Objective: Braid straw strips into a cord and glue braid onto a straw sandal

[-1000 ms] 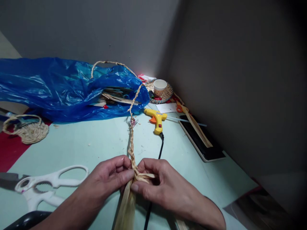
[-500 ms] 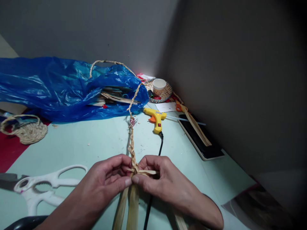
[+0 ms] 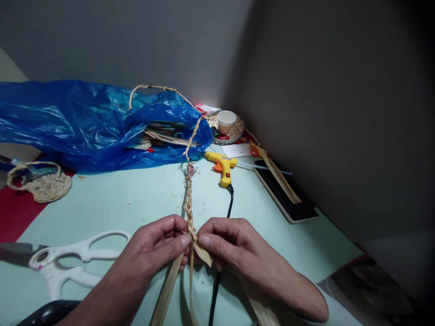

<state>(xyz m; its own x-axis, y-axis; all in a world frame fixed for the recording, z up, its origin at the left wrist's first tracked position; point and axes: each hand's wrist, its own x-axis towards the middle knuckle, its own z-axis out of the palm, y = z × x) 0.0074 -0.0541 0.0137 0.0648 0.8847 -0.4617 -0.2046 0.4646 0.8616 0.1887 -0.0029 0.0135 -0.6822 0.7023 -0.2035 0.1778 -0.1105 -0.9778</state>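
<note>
A braid of dried plant fibre runs from the back of the table toward me, and its loose flat strips hang down at the near end. My left hand pinches the braid's lower end between thumb and fingers from the left. From the right, my right hand is closed, thumb against fingers, on a strip at the same spot; a short folded end sticks out below the thumb. Another wide strip passes under my right forearm.
White-handled scissors lie at left, below a coiled braided piece. A blue plastic bag holding strips fills the back left. Beyond my hands are a yellow glue gun, a black tablet-like object and a woven tray with a white cup.
The strips below the braid have shifted: one swings further left, and the middle one now shows narrow. The short end by my right hand now points downward. The camera view has moved slightly.
</note>
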